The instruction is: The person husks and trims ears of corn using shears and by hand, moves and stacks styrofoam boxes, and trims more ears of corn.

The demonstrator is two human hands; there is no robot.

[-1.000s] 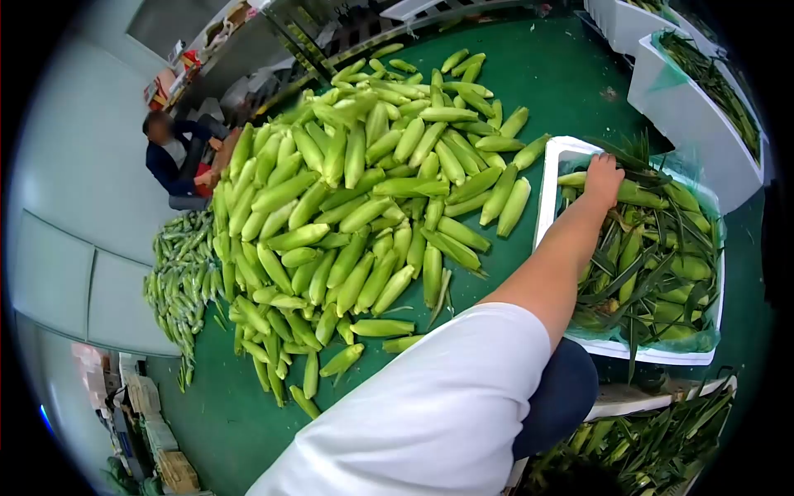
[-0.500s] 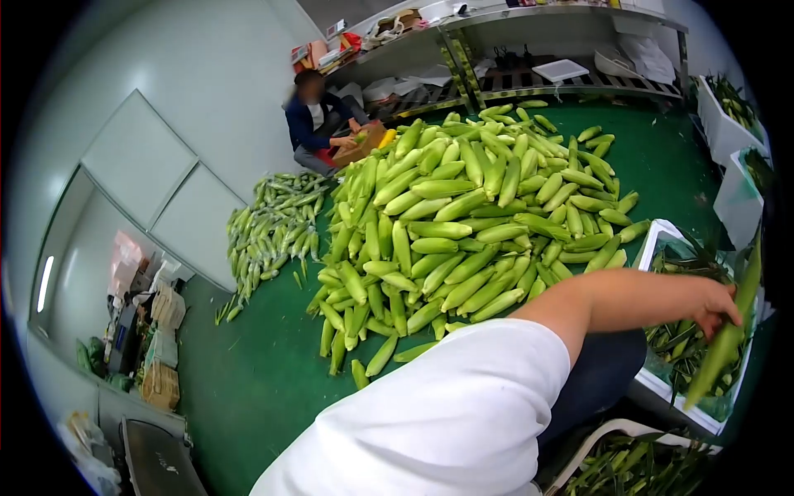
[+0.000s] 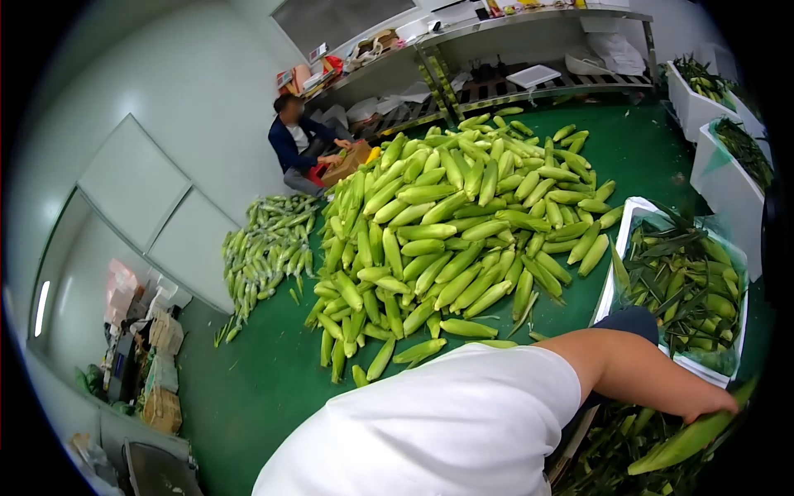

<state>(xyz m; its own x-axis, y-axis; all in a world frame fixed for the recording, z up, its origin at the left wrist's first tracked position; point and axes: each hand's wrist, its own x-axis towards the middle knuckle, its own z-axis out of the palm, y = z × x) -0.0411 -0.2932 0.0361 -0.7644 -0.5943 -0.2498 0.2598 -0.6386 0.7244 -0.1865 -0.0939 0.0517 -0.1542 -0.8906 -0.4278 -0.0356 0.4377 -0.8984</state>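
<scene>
My left hand (image 3: 713,405) is at the lower right, closed around a green corn ear in its husk (image 3: 682,445). The ear lies slanted above a heap of husk leaves (image 3: 612,442). Just above my forearm stands a white foam box (image 3: 616,248), lined with green film and holding corn ears and long leaves. Beyond my arm a big pile of husked-green corn ears (image 3: 447,231) covers the floor. My right hand is out of view.
A co-worker (image 3: 298,145) sits behind the pile by a cardboard box (image 3: 346,163). Bagged corn ears (image 3: 269,248) lie at the left. A metal shelf (image 3: 529,21) runs along the back. More white foam boxes (image 3: 719,194) stand at the right.
My left hand has moved down with the corn ear, from over the foam box to over the husk heap below. The ear now lies flatter, and the view has shifted slightly.
</scene>
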